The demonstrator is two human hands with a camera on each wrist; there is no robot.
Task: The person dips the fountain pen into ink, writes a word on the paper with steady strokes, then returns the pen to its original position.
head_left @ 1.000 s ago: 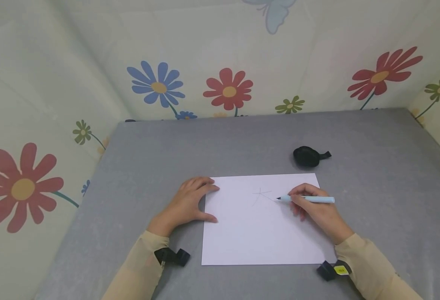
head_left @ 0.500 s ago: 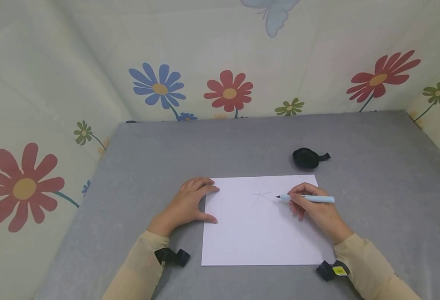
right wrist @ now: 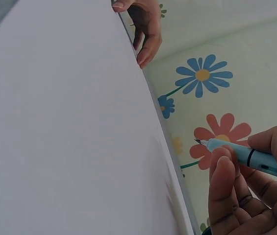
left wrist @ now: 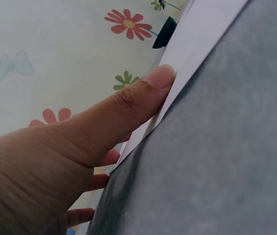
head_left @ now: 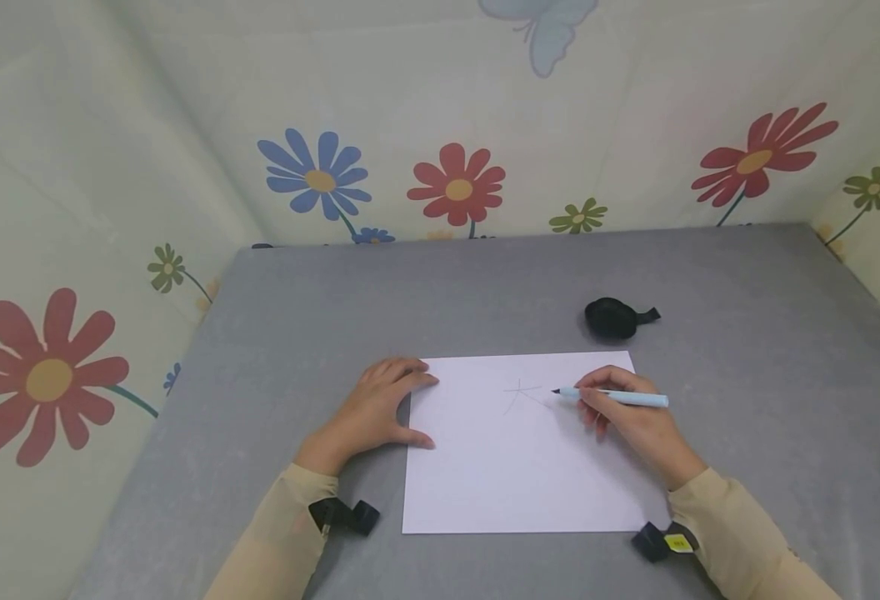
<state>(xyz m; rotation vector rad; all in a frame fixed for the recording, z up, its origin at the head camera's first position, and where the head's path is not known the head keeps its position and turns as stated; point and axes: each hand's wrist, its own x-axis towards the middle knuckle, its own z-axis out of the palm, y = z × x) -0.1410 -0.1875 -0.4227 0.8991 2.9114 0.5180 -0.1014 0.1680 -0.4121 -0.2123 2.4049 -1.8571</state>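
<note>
A white sheet of paper (head_left: pixel 515 475) lies on the grey table, with a few thin strokes (head_left: pixel 521 391) forming a character in its upper middle. My right hand (head_left: pixel 638 417) pinches a light blue fountain pen (head_left: pixel 638 399) between thumb and fingers. Its dark nib points left, just right of the strokes; in the right wrist view the nib (right wrist: pixel 200 142) shows apart from the paper. My left hand (head_left: pixel 368 408) rests on the sheet's left edge, thumb and fingers spread. In the left wrist view its thumb (left wrist: pixel 128 105) lies along the paper's edge.
Beyond the sheet's upper right corner sits a small round black object (head_left: pixel 611 318) with a short strap. Grey cloth-like table surface (head_left: pixel 410 292) surrounds the paper. A pale curtain with printed flowers (head_left: pixel 458 190) stands behind and to the left. Both wrists wear black camera mounts.
The pen tip has risen slightly from the end of the right-hand stroke. The head view has tilted a little; the left hand keeps its place on the paper.
</note>
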